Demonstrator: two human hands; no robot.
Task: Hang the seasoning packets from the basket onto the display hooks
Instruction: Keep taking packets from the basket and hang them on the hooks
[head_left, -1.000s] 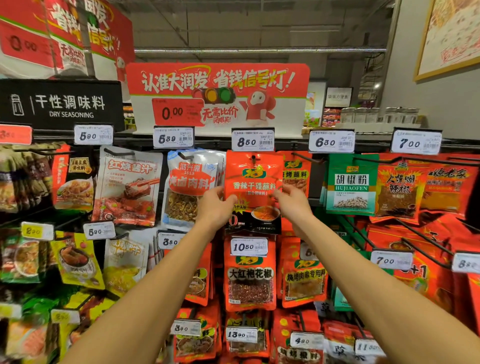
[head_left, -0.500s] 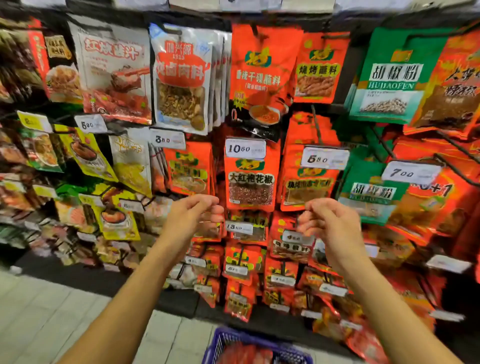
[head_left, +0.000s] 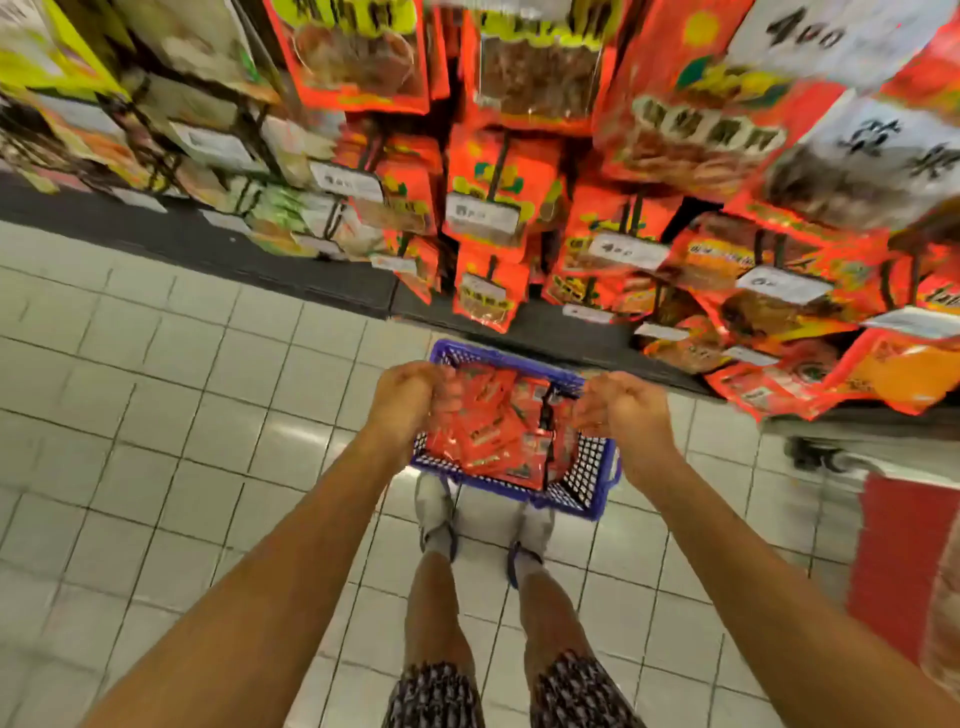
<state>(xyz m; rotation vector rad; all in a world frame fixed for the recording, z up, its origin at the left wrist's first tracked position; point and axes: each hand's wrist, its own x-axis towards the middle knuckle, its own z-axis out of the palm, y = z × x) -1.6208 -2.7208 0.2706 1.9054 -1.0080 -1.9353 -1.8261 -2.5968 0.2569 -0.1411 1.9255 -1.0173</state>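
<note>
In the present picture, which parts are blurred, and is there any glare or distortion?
Head view: motion blur smears the hanging packets and price tags; both hands over the basket are soft; a faint glare sits on the floor tiles; wide-angle bending tilts the shelf.

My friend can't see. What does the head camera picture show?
Two hands, left and right, reach down over a blue basket of red packets on a tiled floor. More packets hang on the display just beyond.
</note>
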